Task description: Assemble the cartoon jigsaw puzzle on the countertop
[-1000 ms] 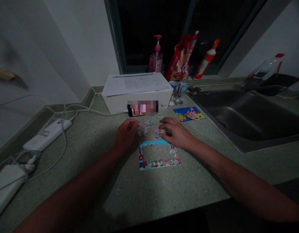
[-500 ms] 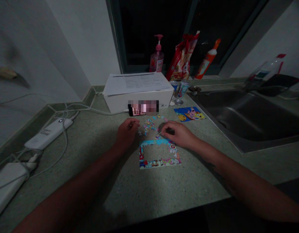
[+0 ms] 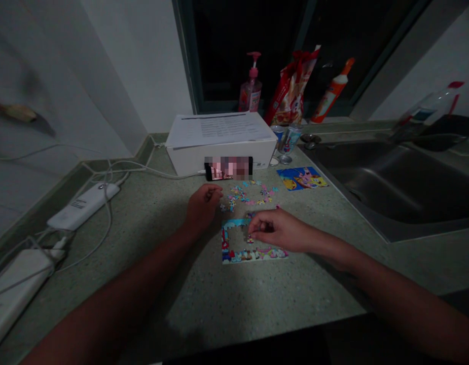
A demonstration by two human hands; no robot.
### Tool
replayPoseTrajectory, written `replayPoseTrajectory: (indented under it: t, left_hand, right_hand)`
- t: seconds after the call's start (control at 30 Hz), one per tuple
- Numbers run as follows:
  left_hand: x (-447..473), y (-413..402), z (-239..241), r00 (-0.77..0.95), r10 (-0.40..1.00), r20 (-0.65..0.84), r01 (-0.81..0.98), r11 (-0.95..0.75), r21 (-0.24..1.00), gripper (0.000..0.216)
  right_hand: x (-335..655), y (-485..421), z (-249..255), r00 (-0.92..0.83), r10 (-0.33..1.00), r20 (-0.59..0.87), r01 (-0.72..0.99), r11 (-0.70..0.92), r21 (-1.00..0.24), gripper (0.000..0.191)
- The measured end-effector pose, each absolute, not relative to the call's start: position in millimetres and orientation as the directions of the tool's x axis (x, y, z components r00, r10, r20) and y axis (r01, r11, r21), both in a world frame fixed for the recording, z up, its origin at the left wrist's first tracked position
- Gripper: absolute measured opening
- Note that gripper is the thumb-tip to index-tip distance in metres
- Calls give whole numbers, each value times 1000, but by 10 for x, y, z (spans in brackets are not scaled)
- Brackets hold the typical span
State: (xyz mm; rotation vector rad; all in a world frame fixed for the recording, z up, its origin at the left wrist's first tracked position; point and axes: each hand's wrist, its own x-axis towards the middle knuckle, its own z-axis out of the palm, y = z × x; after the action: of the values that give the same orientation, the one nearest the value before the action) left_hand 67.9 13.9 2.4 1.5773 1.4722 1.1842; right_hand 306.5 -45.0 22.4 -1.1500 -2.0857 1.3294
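Note:
A rectangular jigsaw puzzle border [image 3: 224, 245] lies on the counter, its sides joined around a bare middle. Over its upper right part is my right hand [image 3: 278, 229], thumb and fingers pinching a small jigsaw puzzle piece [image 3: 250, 239] inside the frame. My left hand [image 3: 204, 203] rests on the counter left of the loose pieces, fingers curled together; whether anything is in them is hidden. Loose puzzle pieces [image 3: 240, 192] lie scattered beyond the border. A bright blue and yellow cartoon picture card [image 3: 302, 178] lies to the right of them.
Behind the pieces a phone [image 3: 228, 170] leans on a white box [image 3: 188, 158] with paper on top. Cans [image 3: 291, 139] stand beside it. At right is a steel sink [image 3: 401, 187]; at left, power strips [image 3: 84, 205] with cables. A pump bottle [image 3: 250, 94] stands by the window.
My right hand has moved from the loose pieces towards me, over the puzzle border, with a piece in its fingers. My left hand stays in place. The view has shifted slightly.

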Motion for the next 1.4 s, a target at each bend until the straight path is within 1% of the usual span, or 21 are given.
replayPoseTrajectory:
  t: [0.33,0.57,0.9,1.13,1.4]
  left_hand:
    - [689,138,25,-47,985,165,362,-137,922,15]
    - [691,144,17,-50,985,165,365,-136,921,16]
    - [696,123,58,-43,987,157,382,-129,915,15]
    - [684,139,32,-36,983,181,408,-150,900,13]
    - [691,128,47,-32,986,164,385,-139,912,13]
  right_hand:
    - [3061,-466,224,-627,764,-156,468,209,-859,7]
    - [3049,-458,235,-624,765,-163,513,243,-823,8]
    - [3057,-470,224,-621,771,-141,543,294,-787,10]
    - [3040,-477,240,-624,772,-116,561,340,-755,9]
    - [3025,-479,254,-641,763,-90,573,397,-717,13]
